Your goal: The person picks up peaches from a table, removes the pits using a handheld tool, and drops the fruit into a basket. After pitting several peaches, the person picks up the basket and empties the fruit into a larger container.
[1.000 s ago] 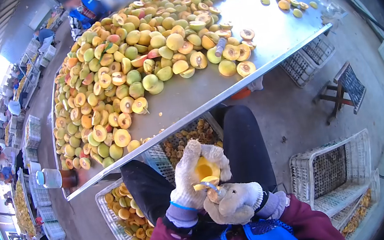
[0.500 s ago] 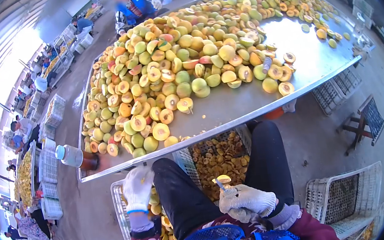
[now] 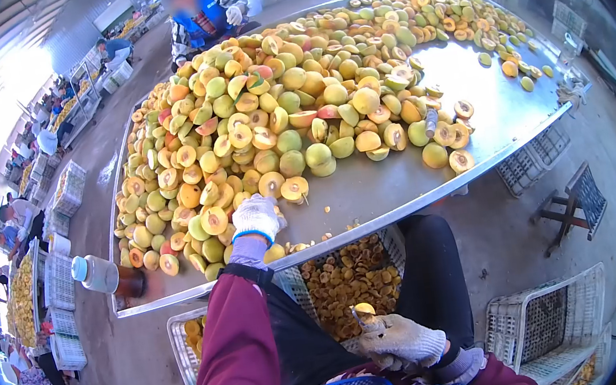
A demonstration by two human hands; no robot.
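My left hand, in a white knitted glove, reaches onto the near edge of a big heap of yellow-green peaches, many of them halved. It rests on fruit there; its fingertips are hidden, so whether it grips one cannot be told. Low over my lap, my right hand, gloved too, is closed on a small knife. A yellow peach piece sits against the blade at its fingers. Between my knees stands a crate holding many brownish-yellow fruit pieces.
The heap lies on a metal-topped table. A jar of brown liquid stands at its left corner. Another crate with fruit is by my left leg. White crates and a folding stool are right. A co-worker sits across the table.
My left hand has moved from above the crate beside my left leg up and right onto the fruit heap. My right hand keeps the knife and peach piece low. The view has shifted slightly.
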